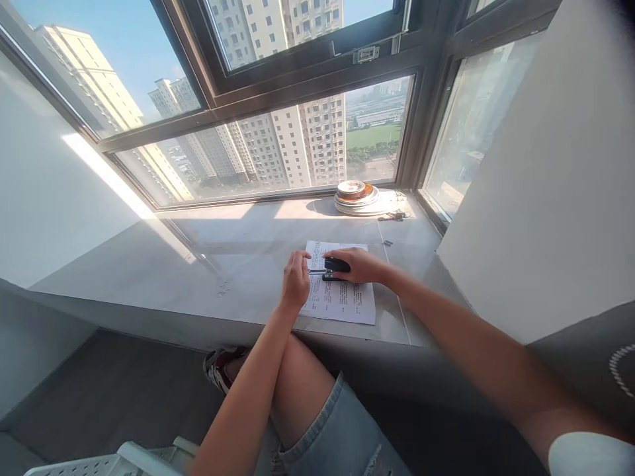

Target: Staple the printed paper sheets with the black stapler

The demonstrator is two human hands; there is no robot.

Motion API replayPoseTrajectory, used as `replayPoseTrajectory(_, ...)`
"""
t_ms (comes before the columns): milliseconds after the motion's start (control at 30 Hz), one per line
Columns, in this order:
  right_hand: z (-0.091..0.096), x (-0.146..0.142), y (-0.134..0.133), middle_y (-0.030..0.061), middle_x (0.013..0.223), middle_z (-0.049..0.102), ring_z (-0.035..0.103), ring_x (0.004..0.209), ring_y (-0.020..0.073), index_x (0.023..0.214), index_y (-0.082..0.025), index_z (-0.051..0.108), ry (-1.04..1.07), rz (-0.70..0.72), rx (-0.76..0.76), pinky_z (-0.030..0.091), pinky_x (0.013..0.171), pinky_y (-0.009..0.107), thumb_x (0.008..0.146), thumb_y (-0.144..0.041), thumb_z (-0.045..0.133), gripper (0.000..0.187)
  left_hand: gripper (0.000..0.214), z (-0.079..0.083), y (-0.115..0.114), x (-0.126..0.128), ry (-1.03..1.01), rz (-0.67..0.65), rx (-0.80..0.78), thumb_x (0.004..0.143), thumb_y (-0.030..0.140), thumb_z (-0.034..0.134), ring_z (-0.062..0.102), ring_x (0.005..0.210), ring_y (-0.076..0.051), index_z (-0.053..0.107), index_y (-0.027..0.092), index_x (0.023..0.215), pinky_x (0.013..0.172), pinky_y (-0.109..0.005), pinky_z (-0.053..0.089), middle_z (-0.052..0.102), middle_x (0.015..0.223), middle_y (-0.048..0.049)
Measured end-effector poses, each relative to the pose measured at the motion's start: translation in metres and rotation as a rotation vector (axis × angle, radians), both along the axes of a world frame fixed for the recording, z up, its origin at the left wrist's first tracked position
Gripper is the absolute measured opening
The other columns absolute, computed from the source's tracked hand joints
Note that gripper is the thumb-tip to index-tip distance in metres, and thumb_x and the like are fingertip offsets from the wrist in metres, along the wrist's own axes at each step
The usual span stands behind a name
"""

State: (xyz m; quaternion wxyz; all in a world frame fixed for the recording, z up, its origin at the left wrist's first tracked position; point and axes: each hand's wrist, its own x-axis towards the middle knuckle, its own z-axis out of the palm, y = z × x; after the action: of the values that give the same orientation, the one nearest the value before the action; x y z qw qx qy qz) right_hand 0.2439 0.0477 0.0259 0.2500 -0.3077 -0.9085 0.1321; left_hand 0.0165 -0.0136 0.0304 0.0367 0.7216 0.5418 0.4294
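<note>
A black stapler lies over a printed sheet of paper on the window ledge, its silvery metal part sticking out to the left. My right hand is closed around the stapler's black body. At the end of the metal part, my left hand is closed with its fingers curled; the fingertips partly hide what they grip. Under both hands the paper lies flat. Small grey strips that look like staples rest on the ledge to the right of the paper.
A stack of plates stands by the window, with small dark items in front. A dark window frame rises behind the ledge, and a white wall bounds it at right. A white plastic basket is at lower left.
</note>
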Motion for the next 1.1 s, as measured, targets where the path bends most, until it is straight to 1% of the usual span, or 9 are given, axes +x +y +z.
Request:
replayPoseTrajectory(100,0.0,0.0,0.0,0.0056,0.117,0.076,0.072,0.099,0.0251,0.14,-0.028,0.062,0.009,-0.012,0.002,0.051,0.084,0.03,0.086,-0.033,0.073,0.055,0.025,-0.001,-0.011,0.002,-0.006,-0.04,-0.063,0.106,0.027,0.035,0.067,0.086,-0.02,0.053,0.022,0.123,0.079,-0.032,0.05,0.069,0.1,-0.0072)
replayPoseTrajectory(167,0.001,0.0,0.0,0.0057,0.118,0.076,0.072,0.1,0.025,0.14,-0.027,0.062,0.003,-0.008,0.012,0.05,0.085,0.03,0.085,-0.032,0.073,0.056,0.025,-0.002,-0.018,0.003,-0.03,-0.039,-0.06,0.106,0.028,0.039,0.069,0.094,-0.021,0.048,0.023,0.128,0.082,-0.032,0.051,0.071,0.105,-0.0079)
replayPoseTrajectory(267,0.002,0.0,0.001,0.0057,0.121,0.075,0.071,0.103,0.0248,0.14,-0.026,0.061,0.002,0.032,0.039,0.049,0.086,0.03,0.087,-0.032,0.072,0.055,0.017,0.0,-0.022,0.001,-0.076,-0.026,-0.052,0.105,0.03,0.045,0.07,0.105,-0.023,0.048,0.024,0.12,0.087,-0.034,0.052,0.073,0.11,-0.009)
replayPoseTrajectory(367,0.003,0.001,0.001,0.0062,0.123,0.075,0.07,0.103,0.0245,0.14,-0.024,0.06,0.0,0.043,0.053,0.048,0.086,0.03,0.087,-0.031,0.071,0.054,0.011,0.0,-0.024,-0.002,-0.086,-0.032,-0.093,0.103,0.029,0.048,0.069,0.107,-0.023,0.049,0.024,0.113,0.086,-0.034,0.052,0.075,0.108,-0.0079)
replayPoseTrajectory(467,0.003,0.001,0.002,0.0067,0.122,0.075,0.07,0.102,0.0243,0.139,-0.024,0.061,-0.005,0.039,0.05,0.048,0.085,0.03,0.087,-0.031,0.071,0.053,0.011,-0.003,-0.023,-0.004,-0.048,-0.02,-0.13,0.101,0.023,0.046,0.067,0.108,-0.023,0.05,0.024,0.111,0.089,-0.035,0.051,0.073,0.111,-0.0077)
replayPoseTrajectory(633,0.002,0.001,0.003,0.0061,0.122,0.075,0.07,0.101,0.0235,0.137,-0.024,0.061,0.006,0.055,0.057,0.048,0.085,0.029,0.085,-0.03,0.072,0.053,0.016,-0.009,-0.017,-0.004,0.074,0.057,-0.164,0.096,0.016,0.046,0.061,0.112,-0.027,0.054,0.023,0.109,0.096,-0.039,0.05,0.067,0.117,-0.0101)
replayPoseTrajectory(833,0.004,0.001,0.002,0.0055,0.118,0.075,0.069,0.099,0.022,0.137,-0.024,0.061,0.013,0.063,0.053,0.046,0.082,0.028,0.085,-0.028,0.071,0.053,0.018,-0.015,-0.002,0.005,0.143,0.02,-0.173,0.095,0.014,0.046,0.055,0.118,-0.028,0.054,0.022,0.109,0.105,-0.043,0.045,0.062,0.118,-0.0108)
replayPoseTrajectory(967,0.005,0.001,0.002,0.0067,0.119,0.075,0.069,0.099,0.0233,0.136,-0.023,0.06,-0.006,0.075,0.054,0.045,0.081,0.029,0.087,-0.029,0.069,0.05,0.017,-0.02,0.004,0.01,0.198,0.027,-0.237,0.096,0.015,0.046,0.054,0.119,-0.029,0.055,0.022,0.108,0.106,-0.046,0.043,0.062,0.12,-0.0115)
replayPoseTrajectory(1100,0.005,0.001,0.003,0.0076,0.12,0.074,0.068,0.097,0.0244,0.135,-0.023,0.059,-0.013,0.079,0.05,0.043,0.078,0.03,0.088,-0.03,0.069,0.049,0.016,-0.024,0.008,0.009,0.228,0.023,-0.284,0.096,0.016,0.046,0.054,0.121,-0.03,0.055,0.021,0.108,0.104,-0.047,0.043,0.063,0.123,-0.0125)
